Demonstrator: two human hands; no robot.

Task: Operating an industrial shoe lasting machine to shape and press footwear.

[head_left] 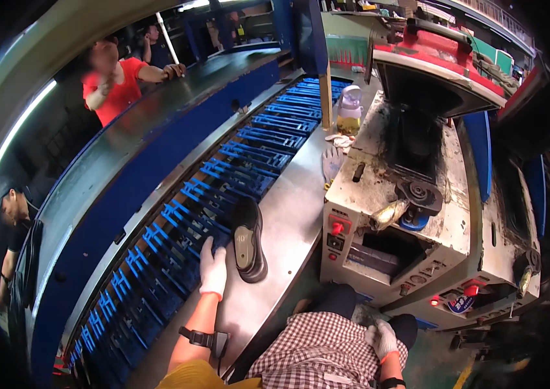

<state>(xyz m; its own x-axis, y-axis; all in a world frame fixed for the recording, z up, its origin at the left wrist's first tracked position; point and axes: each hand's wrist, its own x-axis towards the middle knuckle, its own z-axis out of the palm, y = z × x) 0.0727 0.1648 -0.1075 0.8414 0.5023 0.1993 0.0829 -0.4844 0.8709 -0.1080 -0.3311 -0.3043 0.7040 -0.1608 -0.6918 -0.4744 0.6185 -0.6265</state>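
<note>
Black shoe lies at the left edge of the metal worktop, beside the blue slats. Left hand, gloved, is just left of it, fingers parted, grip indeterminable; right hand at lap, fingers curled, contents not discernible.

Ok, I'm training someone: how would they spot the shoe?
Find the row of blue rods, then the silver ledge on its right. At its left edge, right of the left hand, is the shoe: black with a beige patch, unlike the grey glove.
</note>
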